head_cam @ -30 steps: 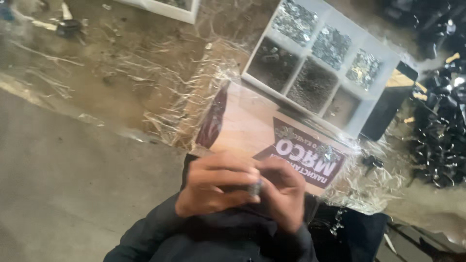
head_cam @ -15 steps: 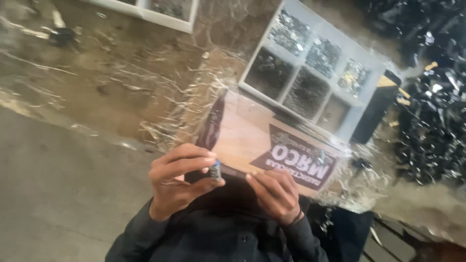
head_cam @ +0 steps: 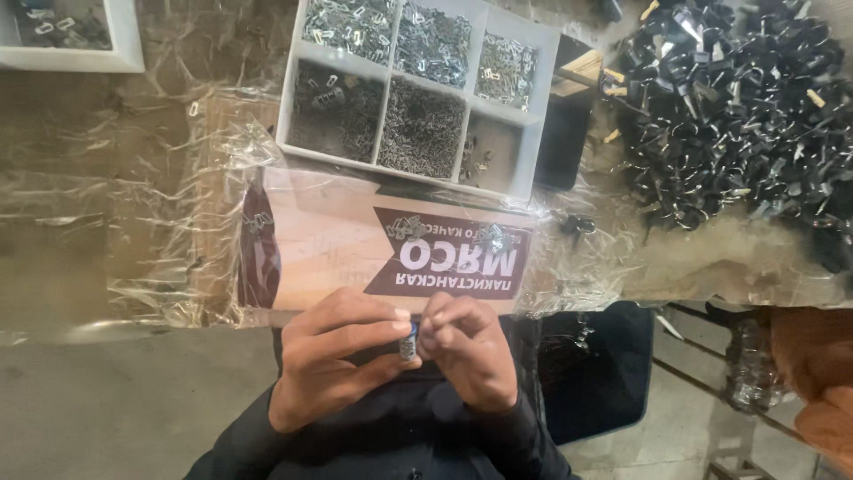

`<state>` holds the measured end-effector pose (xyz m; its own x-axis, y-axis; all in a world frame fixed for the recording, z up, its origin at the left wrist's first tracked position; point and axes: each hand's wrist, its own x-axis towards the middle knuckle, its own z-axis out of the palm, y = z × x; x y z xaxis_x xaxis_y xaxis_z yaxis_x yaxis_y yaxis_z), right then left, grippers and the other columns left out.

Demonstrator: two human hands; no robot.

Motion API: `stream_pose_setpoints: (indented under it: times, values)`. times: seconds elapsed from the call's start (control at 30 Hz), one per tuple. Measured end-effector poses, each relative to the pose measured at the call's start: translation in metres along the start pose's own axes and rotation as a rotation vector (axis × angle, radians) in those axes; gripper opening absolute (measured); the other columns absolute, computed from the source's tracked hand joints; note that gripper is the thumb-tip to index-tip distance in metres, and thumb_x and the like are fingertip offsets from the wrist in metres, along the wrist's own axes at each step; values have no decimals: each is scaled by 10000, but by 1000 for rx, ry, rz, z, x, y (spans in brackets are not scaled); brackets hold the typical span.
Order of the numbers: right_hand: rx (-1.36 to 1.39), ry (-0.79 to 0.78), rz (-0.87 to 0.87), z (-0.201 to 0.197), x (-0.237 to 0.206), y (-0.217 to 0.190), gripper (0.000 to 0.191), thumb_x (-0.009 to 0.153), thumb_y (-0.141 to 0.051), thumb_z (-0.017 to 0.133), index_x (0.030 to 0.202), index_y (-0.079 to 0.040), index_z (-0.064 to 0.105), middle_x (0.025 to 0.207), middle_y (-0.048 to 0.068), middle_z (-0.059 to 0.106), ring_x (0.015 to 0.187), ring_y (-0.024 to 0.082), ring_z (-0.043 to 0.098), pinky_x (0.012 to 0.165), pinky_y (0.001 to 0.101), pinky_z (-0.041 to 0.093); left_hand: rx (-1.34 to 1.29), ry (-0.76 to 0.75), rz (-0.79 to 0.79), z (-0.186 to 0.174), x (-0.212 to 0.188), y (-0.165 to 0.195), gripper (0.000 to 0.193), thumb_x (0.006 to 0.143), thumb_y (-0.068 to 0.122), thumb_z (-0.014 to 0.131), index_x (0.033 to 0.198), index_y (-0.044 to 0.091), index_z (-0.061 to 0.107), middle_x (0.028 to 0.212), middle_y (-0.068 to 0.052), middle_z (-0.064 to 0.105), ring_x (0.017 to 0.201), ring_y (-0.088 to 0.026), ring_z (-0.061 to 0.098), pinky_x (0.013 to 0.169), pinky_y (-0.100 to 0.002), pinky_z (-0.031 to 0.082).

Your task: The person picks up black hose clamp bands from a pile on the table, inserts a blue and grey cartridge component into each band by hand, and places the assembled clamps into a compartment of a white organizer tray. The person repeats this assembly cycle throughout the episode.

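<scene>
The left hand (head_cam: 333,360) and right hand (head_cam: 466,351) together pinch 1 small silver metal part (head_cam: 409,341) just below the tabletop (head_cam: 133,142) edge. Beyond, a white 6-compartment plastic tray (head_cam: 533,98) holds sorted metal pieces; right, a black clip heap (head_cam: 737,107).

Just 2 bare hands in view, left hand (head_cam: 333,356) and right hand (head_cam: 466,351), no gloves, no rings, no watch anywhere. Short, plain fingernails from what shows. Dark sleeves (head_cam: 391,444) on both arms, black or near-black, running right up to the wrists. Looks like soft, matte fabric, a bit creased around the cuffs. No logo, stripe or button visible on it. Same dark cloth fills the gap between the 2 forearms too.
</scene>
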<state>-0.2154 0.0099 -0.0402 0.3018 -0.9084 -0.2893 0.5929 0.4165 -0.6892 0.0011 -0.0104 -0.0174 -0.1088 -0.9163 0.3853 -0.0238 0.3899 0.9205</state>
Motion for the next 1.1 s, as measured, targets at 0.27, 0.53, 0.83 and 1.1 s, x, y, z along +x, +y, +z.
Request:
stream_pose_setpoints:
  times: [0.27, 0.53, 0.83, 1.1]
  values:
    - [-693, 232, -282, 19, -10, -10, 216, 911, 199, 636, 1031, 42, 723, 1091, 152, 670, 993, 199, 685, 869, 276, 551, 26, 10, 3, 5, 2, 0, 431, 757, 96, 934, 1141, 94, 738, 1120, -65, 738, 978, -222, 736, 826, -322, 597]
    - [-972, 118, -532, 39, -14, -24, 254, 823, 163, 745, 1001, -6, 681, 1004, 146, 736, 917, 220, 743, 837, 287, 601, 58, 53, 21, 6, 2, 3, 441, 740, 55, 920, 1140, 76, 736, 1129, -69, 732, 990, -230, 735, 840, -329, 597]
    - [-1108, 114, -686, 48, -3, -22, 211, 839, 105, 756, 1009, -9, 702, 964, 152, 735, 885, 219, 748, 797, 272, 591, 214, 125, 149, 10, 4, -2, 413, 751, 97, 933, 1112, 79, 733, 1068, -62, 737, 913, -233, 726, 793, -338, 575]
    - [-1132, 132, -474, 50, -6, -35, 213, 834, 133, 756, 1002, 4, 735, 939, 132, 743, 820, 198, 735, 739, 246, 561, 270, 143, 130, 7, 6, 0, 427, 748, 125, 949, 1111, 97, 725, 1061, -43, 736, 899, -225, 713, 796, -329, 576]
